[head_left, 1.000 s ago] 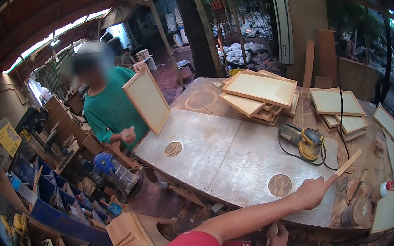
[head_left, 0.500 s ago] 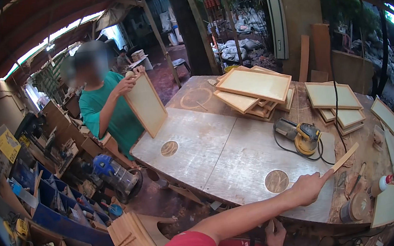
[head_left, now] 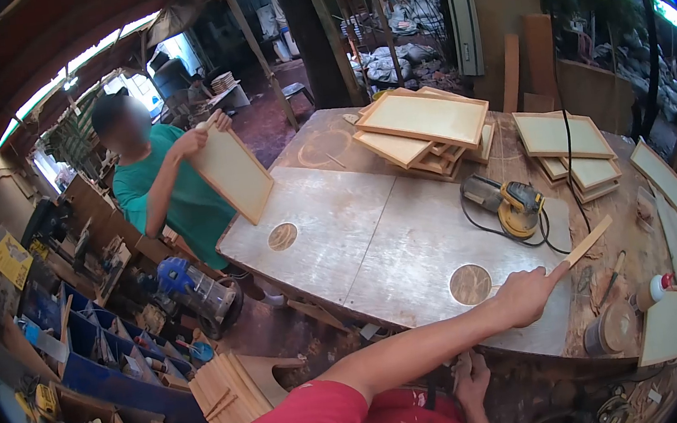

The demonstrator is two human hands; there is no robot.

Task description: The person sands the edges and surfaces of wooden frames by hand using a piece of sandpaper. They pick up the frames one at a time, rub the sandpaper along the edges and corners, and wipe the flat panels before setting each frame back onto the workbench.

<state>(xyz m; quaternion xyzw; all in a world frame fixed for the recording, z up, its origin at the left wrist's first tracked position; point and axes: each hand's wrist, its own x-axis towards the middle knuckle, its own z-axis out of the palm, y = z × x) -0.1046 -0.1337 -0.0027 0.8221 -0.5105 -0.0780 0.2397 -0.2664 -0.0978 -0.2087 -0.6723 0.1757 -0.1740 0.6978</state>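
Note:
My left hand (head_left: 525, 297) is closed around one end of a thin wooden strip (head_left: 591, 240), which points up and right over the table's right part. Close to my body, below the table's front edge, my right hand (head_left: 471, 378) has curled fingers; what they hold, if anything, is hidden. A yellow and grey power sander (head_left: 519, 207) lies on its side beyond my left hand, its cord looped beside it. The metal-look tabletop (head_left: 341, 236) has round wood-coloured inlays, one (head_left: 471, 284) left of my left hand.
Across the table, a person in a green shirt (head_left: 179, 204) holds a framed panel (head_left: 234, 173) upright. Framed panels (head_left: 428, 118) are stacked at the back, more (head_left: 568, 135) at the right. A tin (head_left: 611, 331) and a bottle (head_left: 655, 291) stand at right. A blue vacuum (head_left: 193, 286) stands left.
The view has shifted slightly, so the table sits a little higher. The other person's head and the panel appear lower left and tilted more. My left hand still grips the strip.

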